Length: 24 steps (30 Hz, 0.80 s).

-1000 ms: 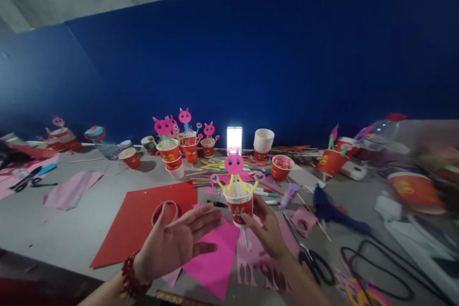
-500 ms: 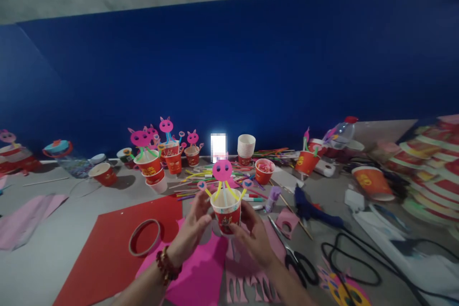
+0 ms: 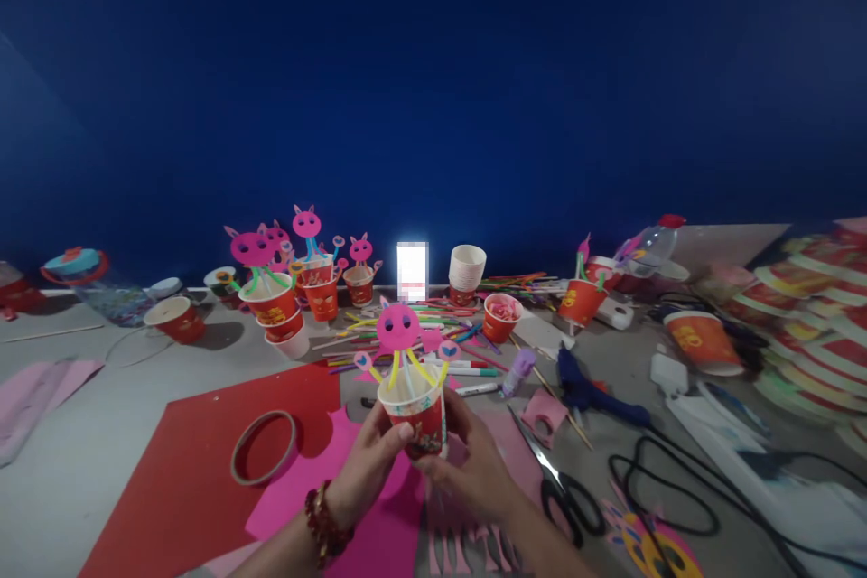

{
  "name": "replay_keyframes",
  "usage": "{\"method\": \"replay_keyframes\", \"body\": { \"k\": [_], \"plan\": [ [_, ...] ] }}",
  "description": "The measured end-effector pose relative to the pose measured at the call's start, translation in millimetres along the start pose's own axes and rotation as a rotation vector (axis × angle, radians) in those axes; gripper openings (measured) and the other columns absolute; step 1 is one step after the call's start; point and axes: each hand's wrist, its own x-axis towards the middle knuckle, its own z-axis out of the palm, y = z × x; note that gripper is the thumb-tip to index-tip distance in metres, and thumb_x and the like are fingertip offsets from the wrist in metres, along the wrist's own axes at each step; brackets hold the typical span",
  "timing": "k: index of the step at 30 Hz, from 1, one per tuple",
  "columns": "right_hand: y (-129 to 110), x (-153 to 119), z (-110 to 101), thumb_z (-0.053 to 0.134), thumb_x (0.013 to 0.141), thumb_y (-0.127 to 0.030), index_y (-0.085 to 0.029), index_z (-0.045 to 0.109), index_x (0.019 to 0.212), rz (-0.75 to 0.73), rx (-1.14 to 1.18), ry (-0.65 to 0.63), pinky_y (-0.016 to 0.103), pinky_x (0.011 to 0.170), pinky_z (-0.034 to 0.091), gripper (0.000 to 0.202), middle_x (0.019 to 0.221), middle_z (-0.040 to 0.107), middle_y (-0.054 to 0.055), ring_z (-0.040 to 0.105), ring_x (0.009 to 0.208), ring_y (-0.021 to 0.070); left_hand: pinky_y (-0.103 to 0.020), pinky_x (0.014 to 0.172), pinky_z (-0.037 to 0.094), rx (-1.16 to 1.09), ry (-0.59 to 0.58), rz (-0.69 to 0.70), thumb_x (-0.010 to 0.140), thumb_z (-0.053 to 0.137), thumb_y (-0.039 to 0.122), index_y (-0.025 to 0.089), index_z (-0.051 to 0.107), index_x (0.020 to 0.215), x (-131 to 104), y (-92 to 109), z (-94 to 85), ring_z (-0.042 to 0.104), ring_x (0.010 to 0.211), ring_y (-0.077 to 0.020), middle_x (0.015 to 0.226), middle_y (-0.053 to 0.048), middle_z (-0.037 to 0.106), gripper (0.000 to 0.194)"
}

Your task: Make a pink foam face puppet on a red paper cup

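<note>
A red and white paper cup (image 3: pixel 418 420) is held upright above the pink sheets, between both hands. Out of it rise yellow pipe cleaners and a pale stem, topped by a pink eared face (image 3: pixel 398 327) with two dark eyes; a small pink disc with a blue heart stands at each side. My left hand (image 3: pixel 372 461), with a beaded bracelet on the wrist, grips the cup's left side, thumb on its front. My right hand (image 3: pixel 467 461) is closed round the right side and lower edge.
Similar figure cups (image 3: pixel 271 307) stand at the back left. Pipe cleaners and markers lie behind the held cup. Red card (image 3: pixel 182 461) with a tape ring (image 3: pixel 264 447) is at left; scissors (image 3: pixel 555 474), a blue glue gun (image 3: pixel 596 393) and cables are at right.
The cup has shifted slightly left and turned a little in my hands. My left thumb now presses on its front, while my right thumb has moved down to its base. The view has tilted down.
</note>
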Motion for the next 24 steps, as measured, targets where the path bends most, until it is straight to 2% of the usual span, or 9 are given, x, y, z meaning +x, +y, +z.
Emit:
{"method": "replay_keyframes", "body": {
  "k": [4, 9, 14, 21, 24],
  "plan": [
    [-3.9, 0.4, 3.7, 0.075, 0.075, -0.025, -0.025, 0.056, 0.123, -0.016, 0.002, -0.029, 0.035, 0.085, 0.055, 0.051, 0.109, 0.069, 0.006, 0.066, 0.096, 0.0243, -0.040, 0.095, 0.050, 0.039, -0.020, 0.019, 0.071, 0.083, 0.044, 0.023, 0.062, 0.128, -0.9, -8.2, -4.3, 0.063, 0.108, -0.0295, 0.119, -0.011, 0.070, 0.065],
    [-4.0, -0.3, 5.0, 0.074, 0.075, -0.023, -0.025, 0.055, 0.126, -0.036, 0.003, -0.025, 0.034, 0.084, 0.056, 0.054, 0.112, 0.069, 0.006, 0.066, 0.093, 0.0234, -0.036, 0.087, 0.053, 0.083, -0.035, 0.007, 0.070, 0.083, 0.045, 0.020, 0.064, 0.126, -2.6, -8.4, -3.9, 0.066, 0.098, -0.0267, 0.110, -0.011, 0.072, 0.064],
    [-0.8, -1.6, 6.4, 0.076, 0.077, -0.027, -0.025, 0.056, 0.126, -0.001, 0.019, -0.035, 0.035, 0.086, 0.055, 0.053, 0.114, 0.068, 0.006, 0.066, 0.092, 0.0233, -0.034, 0.084, 0.054, 0.132, -0.034, 0.009, 0.069, 0.083, 0.048, 0.020, 0.064, 0.125, -3.0, -5.0, -2.6, 0.066, 0.097, -0.0261, 0.108, -0.011, 0.073, 0.065],
    [3.2, -2.2, 9.3, 0.081, 0.073, -0.034, -0.025, 0.059, 0.126, -0.001, 0.031, -0.085, 0.035, 0.077, 0.057, 0.059, 0.109, 0.071, 0.008, 0.067, 0.091, 0.0254, -0.036, 0.088, 0.053, 0.139, 0.015, 0.071, 0.071, 0.084, 0.038, 0.019, 0.066, 0.113, -2.6, 5.8, -5.4, 0.067, 0.100, -0.0272, 0.110, -0.010, 0.073, 0.050],
    [3.8, -1.7, 15.7, 0.078, 0.075, -0.040, -0.020, 0.071, 0.108, 0.084, 0.044, -0.155, 0.031, 0.066, 0.055, 0.039, 0.089, 0.074, 0.006, 0.066, 0.075, 0.0224, -0.038, 0.087, 0.053, 0.108, -0.019, 0.094, 0.073, 0.082, 0.039, 0.018, 0.065, 0.113, -3.0, 9.6, -5.1, 0.068, 0.098, -0.0276, 0.108, -0.011, 0.074, 0.048]
  ]
}}
